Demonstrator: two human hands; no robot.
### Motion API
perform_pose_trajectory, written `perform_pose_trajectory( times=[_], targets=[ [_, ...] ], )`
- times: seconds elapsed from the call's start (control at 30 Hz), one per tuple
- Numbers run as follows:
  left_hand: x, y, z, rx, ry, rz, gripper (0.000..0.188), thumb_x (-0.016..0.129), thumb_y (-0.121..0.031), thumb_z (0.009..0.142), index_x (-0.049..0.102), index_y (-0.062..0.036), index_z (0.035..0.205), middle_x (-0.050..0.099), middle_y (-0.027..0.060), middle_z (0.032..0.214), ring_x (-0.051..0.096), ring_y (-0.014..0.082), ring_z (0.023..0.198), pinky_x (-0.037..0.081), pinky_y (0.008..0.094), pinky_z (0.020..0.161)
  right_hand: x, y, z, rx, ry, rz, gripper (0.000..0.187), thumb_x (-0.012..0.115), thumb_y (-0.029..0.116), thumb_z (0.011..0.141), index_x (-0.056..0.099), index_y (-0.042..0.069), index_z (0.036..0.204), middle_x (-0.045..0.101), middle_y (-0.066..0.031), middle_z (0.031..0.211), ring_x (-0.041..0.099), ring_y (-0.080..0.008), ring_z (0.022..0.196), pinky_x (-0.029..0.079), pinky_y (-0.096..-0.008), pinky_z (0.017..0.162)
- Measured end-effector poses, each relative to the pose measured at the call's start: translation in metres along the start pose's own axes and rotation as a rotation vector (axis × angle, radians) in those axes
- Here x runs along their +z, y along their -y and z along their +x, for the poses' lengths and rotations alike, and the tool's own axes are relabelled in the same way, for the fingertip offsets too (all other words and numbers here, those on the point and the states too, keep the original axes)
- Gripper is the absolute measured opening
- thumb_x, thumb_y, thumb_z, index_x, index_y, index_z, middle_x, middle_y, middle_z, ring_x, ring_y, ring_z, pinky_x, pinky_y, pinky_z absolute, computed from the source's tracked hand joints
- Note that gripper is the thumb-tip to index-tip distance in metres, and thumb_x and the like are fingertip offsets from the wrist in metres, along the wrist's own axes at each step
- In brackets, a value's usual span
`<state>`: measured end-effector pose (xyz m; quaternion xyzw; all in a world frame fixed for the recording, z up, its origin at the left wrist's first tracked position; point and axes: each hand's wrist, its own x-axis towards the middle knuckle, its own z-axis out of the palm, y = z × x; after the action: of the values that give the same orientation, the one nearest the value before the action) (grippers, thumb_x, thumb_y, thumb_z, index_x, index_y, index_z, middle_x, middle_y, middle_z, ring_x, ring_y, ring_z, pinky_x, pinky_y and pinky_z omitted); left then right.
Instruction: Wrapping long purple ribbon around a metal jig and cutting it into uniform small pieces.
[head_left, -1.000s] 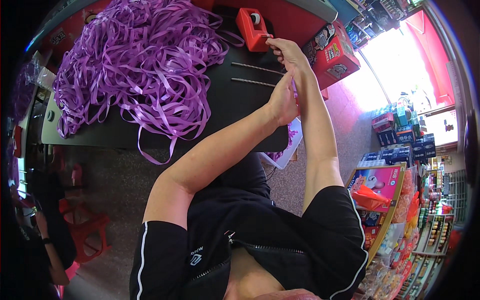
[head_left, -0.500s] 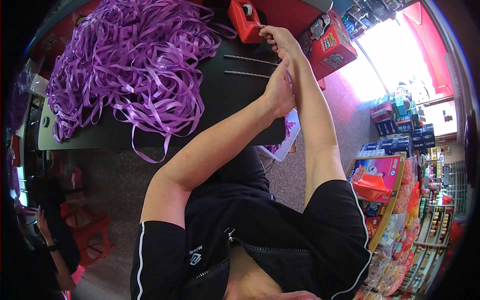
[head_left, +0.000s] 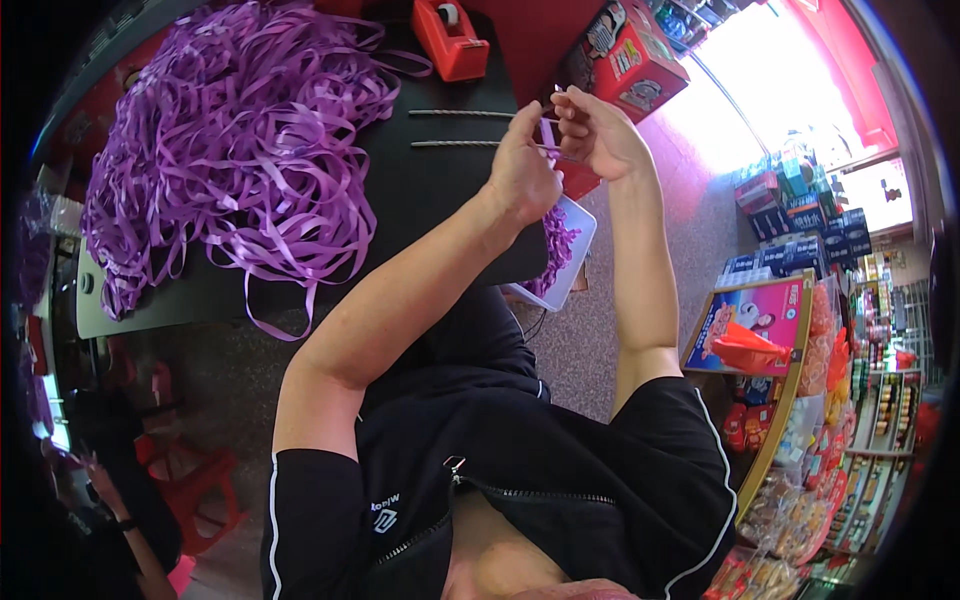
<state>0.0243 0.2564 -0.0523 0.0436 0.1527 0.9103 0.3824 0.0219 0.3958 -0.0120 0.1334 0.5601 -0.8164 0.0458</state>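
A thin strip of glossy purple ribbon (head_left: 547, 135) is pinched between the two bare hands, raised above the near right corner of the matte black table (head_left: 440, 200). The left hand (head_left: 525, 170) is curled shut around the strip's lower part, and the right hand (head_left: 590, 130) has its fingertips pressed together on the upper end. A large, loose, tangled heap of flat purple ribbon (head_left: 230, 160) is spread over the left half of the table, with loops hanging off the near edge. Two slim twisted metal rods (head_left: 460, 128) lie side by side on the table just left of the hands. A red plastic tape dispenser (head_left: 450, 38) stands at the table's far edge. A white rectangular tray holding purple ribbon pieces (head_left: 570, 250) is seen below the table's right corner.
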Motion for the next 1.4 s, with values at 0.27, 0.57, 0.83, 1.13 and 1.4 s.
perform_pose_trajectory(
  times=[0.27,0.57,0.83,1.13,1.4],
  targets=[
    [-0.015,-0.002,0.008,-0.046,0.185,-0.057,0.023,0.055,-0.023,0.086,0.05,-0.0072,0.102,0.055,0.0086,0.089,0.054,0.022,0.079,0.042,0.0302,0.072,-0.016,-0.039,-0.021,0.007,0.106,0.387,0.024,0.06,0.023,0.09,0.063,0.002,0.102,0.052,0.0033,0.073,0.039,-0.0059,0.057,0.034,-0.0207,0.051],
    [-0.012,0.011,0.01,0.061,-0.017,0.006,0.01,0.049,-0.004,0.091,0.043,-0.0089,0.098,0.056,0.0085,0.085,0.055,0.0182,0.071,0.046,0.0304,0.062,-0.02,-0.05,-0.024,-0.014,0.056,0.437,0.024,0.061,0.022,0.089,0.064,0.002,0.102,0.057,0.0018,0.075,0.042,-0.0057,0.056,0.038,-0.0213,0.051],
    [-0.015,0.013,0.01,0.069,-0.019,0.093,0.003,0.048,-0.007,0.094,0.046,-0.0049,0.096,0.055,0.0071,0.087,0.054,0.0157,0.08,0.047,0.0299,0.071,-0.006,-0.058,-0.037,-0.212,-0.045,0.236,0.025,0.06,0.02,0.091,0.064,0.002,0.108,0.057,0.0039,0.074,0.046,-0.0035,0.06,0.039,-0.0195,0.052],
    [-0.03,0.014,0.015,0.09,-0.096,0.211,0.003,0.053,-0.014,0.093,0.053,-0.0123,0.095,0.055,0.001,0.093,0.049,0.0137,0.087,0.038,0.0365,0.084,-0.011,-0.064,-0.041,-0.679,-0.493,-1.2,0.023,0.062,0.018,0.088,0.066,0.005,0.107,0.063,-0.0085,0.087,0.061,-0.0192,0.075,0.049,-0.0288,0.07],
    [-0.016,0.014,0.008,0.032,-0.135,0.202,0.015,0.06,-0.018,0.089,0.052,-0.0136,0.101,0.045,0.007,0.121,0.03,0.024,0.126,0.005,0.0506,0.111,-0.032,0.002,-0.023,-0.685,0.064,-0.78,0.028,0.059,0.025,0.091,0.067,0.002,0.104,0.063,-0.0067,0.1,0.058,-0.0154,0.096,0.044,-0.0276,0.082]
  ],
)
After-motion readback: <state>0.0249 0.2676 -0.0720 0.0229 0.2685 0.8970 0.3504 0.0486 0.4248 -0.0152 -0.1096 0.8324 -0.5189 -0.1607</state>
